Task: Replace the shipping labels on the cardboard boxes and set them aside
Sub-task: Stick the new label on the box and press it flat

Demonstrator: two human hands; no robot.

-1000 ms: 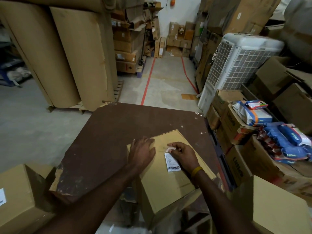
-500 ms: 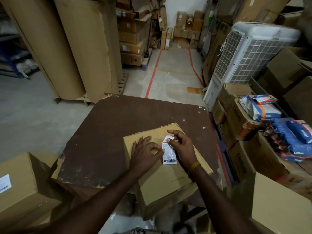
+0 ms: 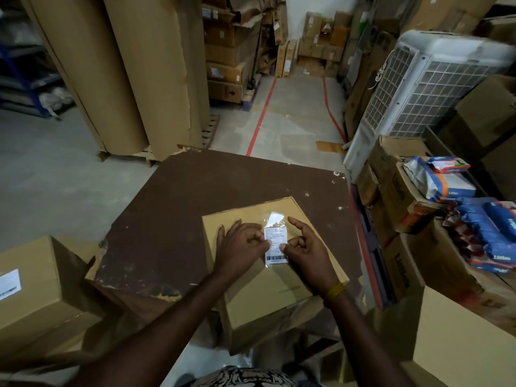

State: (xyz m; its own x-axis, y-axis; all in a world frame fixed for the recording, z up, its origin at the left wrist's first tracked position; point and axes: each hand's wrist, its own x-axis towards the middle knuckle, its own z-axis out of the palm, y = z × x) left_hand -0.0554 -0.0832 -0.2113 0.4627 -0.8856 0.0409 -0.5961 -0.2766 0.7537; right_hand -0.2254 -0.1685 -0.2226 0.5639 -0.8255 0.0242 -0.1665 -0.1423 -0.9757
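Head view
Box: flat tan cardboard box (image 3: 268,286) lies on the dark brown chipped table (image 3: 178,208), at the table's 5 o'clock corner, overhanging the near edge.
Label: white barcoded shipping label in a clear sleeve (image 3: 276,245) lies on the box top.
Left hand (image 3: 241,248): fingers curled, tips on the label's left edge.
Right hand (image 3: 305,251): fingers curled, thumb on the label's right edge, forefinger extended.
Open carton at 3 o'clock (image 3: 402,202): holds white and blue packets (image 3: 444,180).

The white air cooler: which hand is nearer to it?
Right. The right hand is at the label's right edge, on the air cooler's side; the left hand is at its left edge.
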